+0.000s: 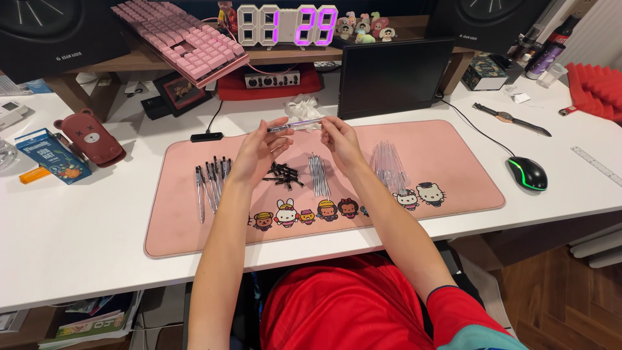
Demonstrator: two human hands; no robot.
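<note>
**Clear pen held over a pink desk mat**

A white desk (84, 240) is seen from above, and most of its middle is covered by a pink desk mat (447, 162) printed with a row of small cartoon figures along its near edge. Behind the mat a dark screen (392, 78) is stood upright; its face is blank. A pink keyboard (178, 39) is propped at a slant on a wooden shelf, beside a white digital clock (288, 26) with purple lit digits, partly cut off at the top edge. Two black speakers are cropped by the upper corners.

At the left a blue rectangular carton (48, 155) with a green and orange label is laid flat, next to a brown bear-shaped case (91, 139). A small dark patterned box (484, 72) is set at the far right, near a purple bottle whose top is out of view. A black mouse (528, 173) with a green glow is placed right of the mat.

On the mat, finished pens (210, 185), black small parts (284, 174), thin refills (317, 175) and clear barrels (387, 165) are grouped in separate heaps; their details are too small to be made out.

A clear pen (295, 125) is held level above the mat's far edge. Its left end is pinched by the fingers of the left hand (259, 152) and its right end by those of the right hand (338, 139).
</note>
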